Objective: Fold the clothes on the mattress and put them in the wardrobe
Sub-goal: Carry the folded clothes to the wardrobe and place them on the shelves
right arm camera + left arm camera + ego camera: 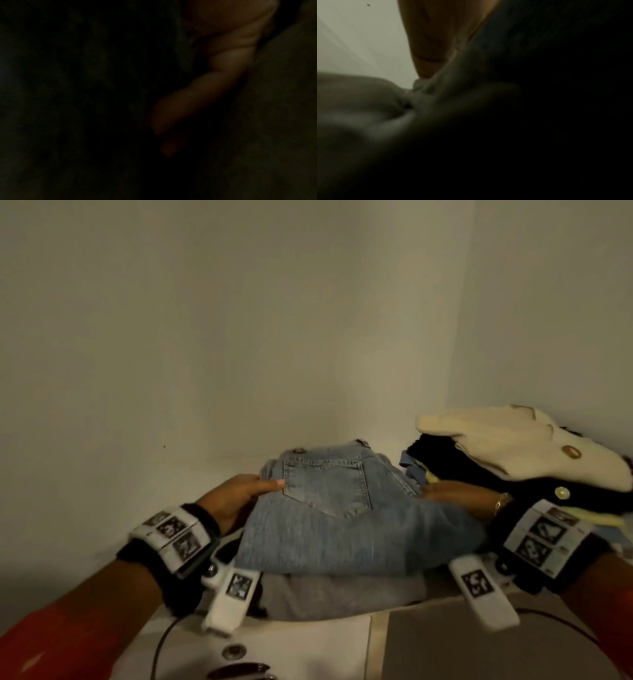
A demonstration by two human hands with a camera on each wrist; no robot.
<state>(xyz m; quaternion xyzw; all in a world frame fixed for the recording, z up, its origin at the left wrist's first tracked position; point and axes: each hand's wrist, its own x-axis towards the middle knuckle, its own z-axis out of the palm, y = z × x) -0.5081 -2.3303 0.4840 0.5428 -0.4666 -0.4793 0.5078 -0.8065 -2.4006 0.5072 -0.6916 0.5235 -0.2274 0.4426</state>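
Observation:
A folded pair of light-blue jeans (pixel 329 508) lies on a folded grey garment (pixel 342 594) on the white wardrobe shelf (pixel 308 642). My left hand (pixel 239 491) grips the left edge of the jeans, thumb flat on top by the back pocket and fingers hidden below. My right hand (pixel 455 494) lies against the right side of the jeans, mostly hidden under the neighbouring pile. The dark left wrist view shows my left hand (pixel 436 40) against grey cloth (pixel 359 101). In the very dark right wrist view the fingers (pixel 197 94) reach forward nearly straight between dark cloth.
A stack of clothes fills the shelf's right corner, with a cream garment (pixel 513 443) on top of a black one (pixel 442 460), overhanging my right wrist. The wardrobe's back wall (pixel 239 337) rises behind the jeans. Bare shelf lies to the left of the jeans.

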